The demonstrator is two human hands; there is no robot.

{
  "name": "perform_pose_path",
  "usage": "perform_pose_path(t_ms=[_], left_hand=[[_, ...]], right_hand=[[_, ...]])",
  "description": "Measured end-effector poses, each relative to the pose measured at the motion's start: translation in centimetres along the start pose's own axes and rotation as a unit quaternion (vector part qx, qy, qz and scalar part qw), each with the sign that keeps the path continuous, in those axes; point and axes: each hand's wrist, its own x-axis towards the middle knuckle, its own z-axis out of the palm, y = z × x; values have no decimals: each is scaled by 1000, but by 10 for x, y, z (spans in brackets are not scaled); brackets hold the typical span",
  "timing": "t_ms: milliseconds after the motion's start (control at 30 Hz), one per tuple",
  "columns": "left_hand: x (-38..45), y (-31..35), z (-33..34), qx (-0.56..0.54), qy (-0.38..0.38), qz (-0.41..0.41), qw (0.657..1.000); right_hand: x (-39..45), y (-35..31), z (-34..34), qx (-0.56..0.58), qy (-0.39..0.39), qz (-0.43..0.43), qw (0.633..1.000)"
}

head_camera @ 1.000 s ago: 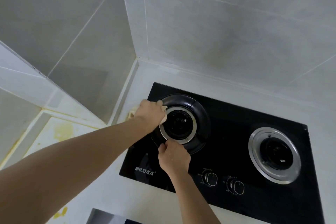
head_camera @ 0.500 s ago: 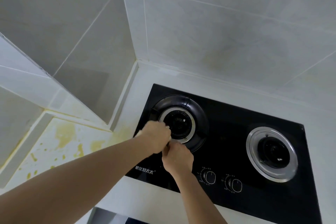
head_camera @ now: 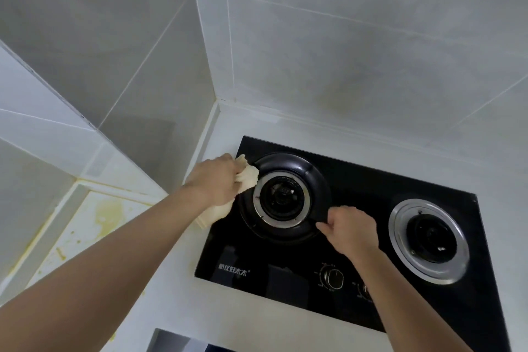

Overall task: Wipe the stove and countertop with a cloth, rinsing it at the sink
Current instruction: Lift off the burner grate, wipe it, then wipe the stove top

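- Under the left hand (head_camera: 215, 178), a pale yellow cloth (head_camera: 248, 177) is bunched up; the fingers curl round it and press it against the outer left rim of the black burner ring (head_camera: 315, 177), with a loose tail of cloth hanging back below the wrist onto the stove's left edge.
- Just right of that hand sits the left burner (head_camera: 281, 198) — a silver collar round a dark centre.
- Across the burner from the left hand, the right hand (head_camera: 353, 230) pinches the black ring's near-right edge, fingers curled, thumb pointing left.
- Below the right hand's wrist are two control knobs (head_camera: 331, 277); the forearm partly covers the second.
- Right of the right hand lies the second burner (head_camera: 428, 240), bare silver.
- Around both hands spreads the black glass stove (head_camera: 357, 180), set in a white countertop (head_camera: 177, 288) — yellow stains mark the lower ledge (head_camera: 94, 214) left of the left forearm.
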Motion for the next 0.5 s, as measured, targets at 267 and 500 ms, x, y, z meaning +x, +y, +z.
perform_pose_path(t_ms=[267,500], left_hand=[[-6,32,25,155,-24,38,987],[-7,49,55,227,-46,95,968]], right_hand=[[-11,-129,11,117,-60,-53,990],[-10,-140,34,211,-62,-5,976]])
